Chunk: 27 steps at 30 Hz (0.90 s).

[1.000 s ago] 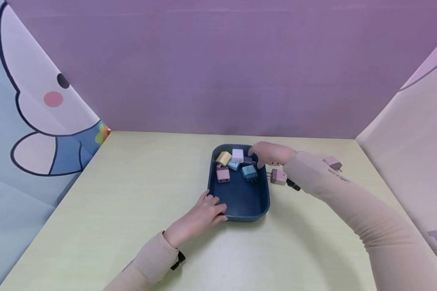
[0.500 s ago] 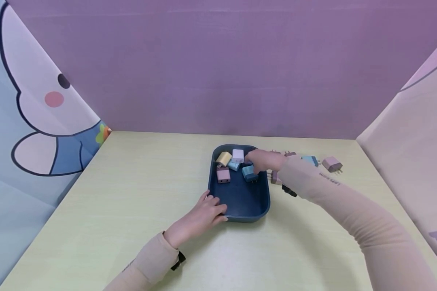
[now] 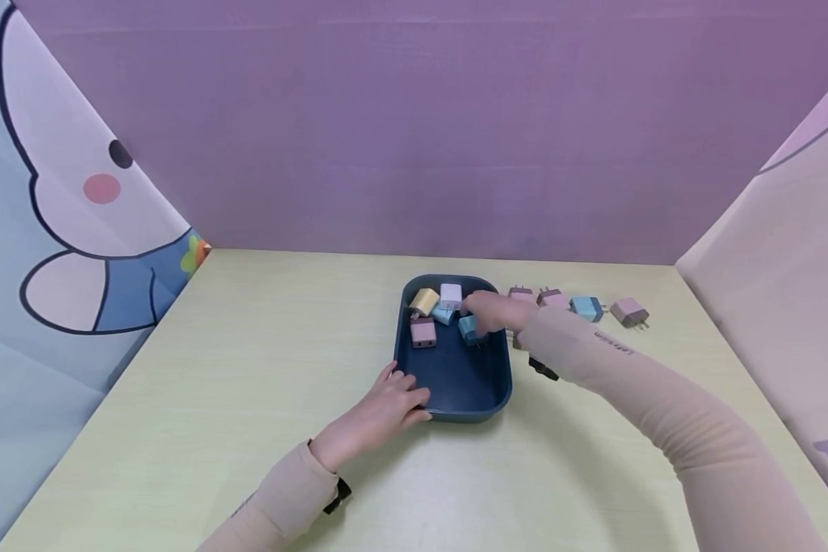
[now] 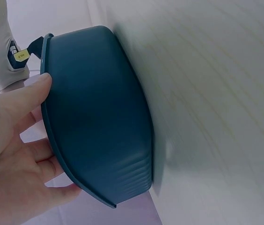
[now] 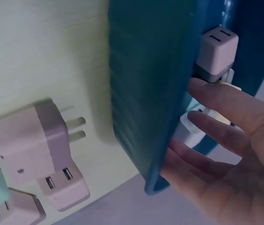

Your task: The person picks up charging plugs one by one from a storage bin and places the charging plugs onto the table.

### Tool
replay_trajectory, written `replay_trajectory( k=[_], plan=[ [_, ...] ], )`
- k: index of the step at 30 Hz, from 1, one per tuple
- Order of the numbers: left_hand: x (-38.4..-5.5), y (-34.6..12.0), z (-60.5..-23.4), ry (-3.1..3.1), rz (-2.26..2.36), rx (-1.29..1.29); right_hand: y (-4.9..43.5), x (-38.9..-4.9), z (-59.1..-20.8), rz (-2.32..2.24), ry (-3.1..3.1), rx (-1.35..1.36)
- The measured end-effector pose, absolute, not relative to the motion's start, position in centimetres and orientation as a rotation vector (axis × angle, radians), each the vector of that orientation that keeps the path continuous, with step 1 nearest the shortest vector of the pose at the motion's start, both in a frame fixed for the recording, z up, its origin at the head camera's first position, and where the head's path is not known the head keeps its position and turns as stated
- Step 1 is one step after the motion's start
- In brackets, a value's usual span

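A dark blue plastic bin [image 3: 462, 395] stands on the table. My left hand [image 3: 385, 408] grips its near left corner, thumb outside the rim and fingers over it, as the left wrist view also shows. Inside, at the far end, lie a yellow plug charger [image 3: 424, 301], a lavender-white one [image 3: 451, 296], a light blue one [image 3: 443, 315], a pink one [image 3: 423, 333] and a teal one [image 3: 468, 328]. My right hand [image 3: 497, 311] reaches over the right rim among them, fingers spread; its lower fingertips are hidden behind the bin's wall in the right wrist view.
Right of the bin, several chargers lie on the table: pink-and-brown ones [image 3: 630, 311] and a teal one [image 3: 585, 308]. One pink charger [image 5: 26, 143] sits close to the bin's wall. A purple backdrop [image 3: 414, 138] rises behind the table [image 3: 303, 322].
My right hand has moved left and slightly down from the bin's right rim into the bin, covering a dark charger seen before. More chargers on the right show now. My left hand stays put.
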State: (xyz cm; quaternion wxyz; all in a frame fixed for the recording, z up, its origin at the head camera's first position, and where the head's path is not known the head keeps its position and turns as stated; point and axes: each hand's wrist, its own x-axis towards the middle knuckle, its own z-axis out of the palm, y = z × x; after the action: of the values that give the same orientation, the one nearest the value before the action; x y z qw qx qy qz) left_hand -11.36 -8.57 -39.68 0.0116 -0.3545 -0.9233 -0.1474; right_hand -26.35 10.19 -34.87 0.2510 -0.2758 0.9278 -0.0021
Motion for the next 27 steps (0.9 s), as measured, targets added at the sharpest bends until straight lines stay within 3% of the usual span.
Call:
replay_trajectory(
  k=[27],
  plan=[
    [-11.3, -8.6, -39.7, -2.872, -0.454, -1.097, 9.7, -26.1, -37.4, -0.099, 2.614, -0.638]
  ],
)
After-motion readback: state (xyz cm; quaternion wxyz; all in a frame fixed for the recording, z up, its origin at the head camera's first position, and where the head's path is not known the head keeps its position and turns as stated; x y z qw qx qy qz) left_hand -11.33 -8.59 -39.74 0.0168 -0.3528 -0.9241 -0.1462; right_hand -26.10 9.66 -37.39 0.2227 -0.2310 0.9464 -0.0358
